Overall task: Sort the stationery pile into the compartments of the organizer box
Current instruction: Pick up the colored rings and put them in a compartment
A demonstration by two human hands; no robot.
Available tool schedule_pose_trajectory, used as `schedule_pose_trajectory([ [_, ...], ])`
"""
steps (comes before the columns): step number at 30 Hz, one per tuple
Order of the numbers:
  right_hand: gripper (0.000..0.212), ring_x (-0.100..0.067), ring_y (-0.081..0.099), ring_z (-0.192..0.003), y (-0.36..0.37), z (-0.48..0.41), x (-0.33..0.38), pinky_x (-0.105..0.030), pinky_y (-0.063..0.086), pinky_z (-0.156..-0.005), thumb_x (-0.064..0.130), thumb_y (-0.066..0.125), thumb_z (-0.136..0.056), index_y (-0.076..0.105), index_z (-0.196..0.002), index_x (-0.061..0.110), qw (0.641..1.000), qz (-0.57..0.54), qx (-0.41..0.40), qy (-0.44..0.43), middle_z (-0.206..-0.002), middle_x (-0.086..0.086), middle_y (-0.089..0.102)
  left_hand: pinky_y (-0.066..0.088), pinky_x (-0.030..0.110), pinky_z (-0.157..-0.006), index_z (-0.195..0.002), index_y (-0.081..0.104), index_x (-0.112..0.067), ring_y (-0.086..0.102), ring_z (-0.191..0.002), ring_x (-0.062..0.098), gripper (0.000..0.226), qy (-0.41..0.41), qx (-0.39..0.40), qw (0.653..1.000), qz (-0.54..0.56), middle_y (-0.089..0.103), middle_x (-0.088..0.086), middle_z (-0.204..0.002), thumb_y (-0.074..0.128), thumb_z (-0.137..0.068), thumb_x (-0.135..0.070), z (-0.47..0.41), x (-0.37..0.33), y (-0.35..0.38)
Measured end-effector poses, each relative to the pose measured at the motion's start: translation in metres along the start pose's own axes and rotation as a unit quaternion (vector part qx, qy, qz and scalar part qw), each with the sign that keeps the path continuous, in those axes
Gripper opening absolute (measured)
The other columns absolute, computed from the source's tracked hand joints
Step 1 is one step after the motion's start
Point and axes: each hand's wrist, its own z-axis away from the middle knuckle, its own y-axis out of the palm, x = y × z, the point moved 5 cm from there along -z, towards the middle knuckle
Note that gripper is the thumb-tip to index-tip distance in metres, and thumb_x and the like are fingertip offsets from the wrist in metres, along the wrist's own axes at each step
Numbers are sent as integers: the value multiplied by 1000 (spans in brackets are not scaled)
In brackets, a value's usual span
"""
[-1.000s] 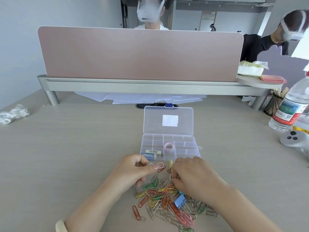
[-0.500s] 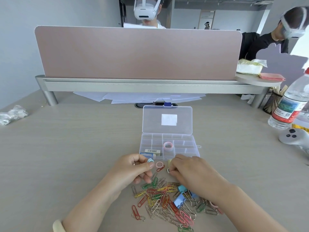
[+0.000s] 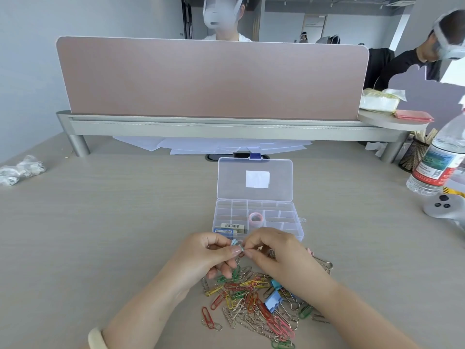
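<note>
Over desk [image 3: 100, 235] — both hands' fingers [image 3: 236, 250] have met on small rings [image 3: 236, 242].

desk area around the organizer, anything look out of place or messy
Mostly the expected loose pile of paper clips in front of the organizer box. One oddity: a crumpled clear plastic wrapper lying at the desk's far left edge, unrelated to the stationery.

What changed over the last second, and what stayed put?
Both hands lifted off the paper clip pile and met just in front of the organizer box. The left hand and right hand now pinch small rings together, the pale blue one among them. The box's pink tape roll and erasers stayed put.
</note>
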Motion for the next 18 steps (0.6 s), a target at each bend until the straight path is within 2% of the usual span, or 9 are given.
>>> schedule_pose_trajectory([
  [5,8,-11,61,-78,-3,1,1,-24,51,-73,7,65,-82,64,-79,15,997,-73,-27,28,-82,-2,67,32,15,-37,-77,68,-8,57,-45,10,9,-7,19,999,35,66,2,-57,68,-78,-16,-1,3,2],
  [9,16,-7,65,-78,-5,1,1,-16,50,-72,5,69,-79,57,-82,15,986,-147,-44,69,-82,-5,70,31,15,-38,-84,67,-2,54,-44,10,14,-27,36,997,65,65,1,-57,67,-79,-16,-1,4,6],
  [13,19,-7,66,-80,-7,0,2,-19,52,-74,5,70,-77,55,-87,13,981,-171,-42,77,-85,-5,71,30,15,-36,-90,65,6,49,-42,9,22,-31,40,996,74,61,0,-54,65,-79,-13,-1,3,7],
  [18,22,-4,66,-85,-4,0,4,-16,51,-78,6,69,-79,54,-91,17,983,-163,-24,76,-92,0,72,29,15,-35,-81,66,-1,48,-40,9,9,-41,25,995,88,61,2,-53,65,-79,-10,-3,4,4],
])
